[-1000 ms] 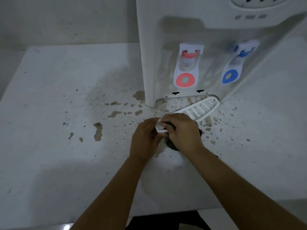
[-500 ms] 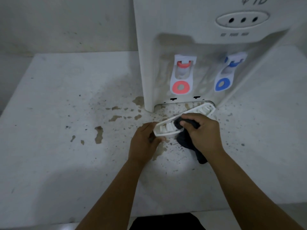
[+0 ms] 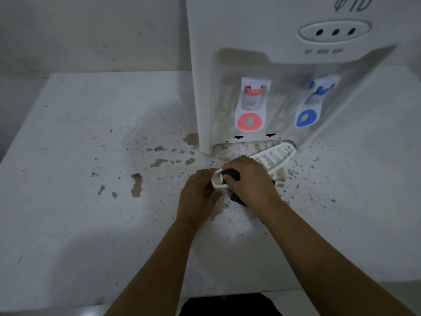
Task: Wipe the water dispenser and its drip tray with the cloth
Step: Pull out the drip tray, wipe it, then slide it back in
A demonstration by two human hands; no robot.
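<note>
A left hand (image 3: 197,194) grips the near end of the white drip tray (image 3: 271,157), pulled out onto the stained counter (image 3: 68,156) to steady it; the right hand (image 3: 250,181) clutches a dark cloth (image 3: 232,175) against it; the water dispenser (image 3: 250,42) stands just behind.

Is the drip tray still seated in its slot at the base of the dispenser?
No, the drip tray lies pulled out, angled on the counter, the left hand gripping its near end.
</note>
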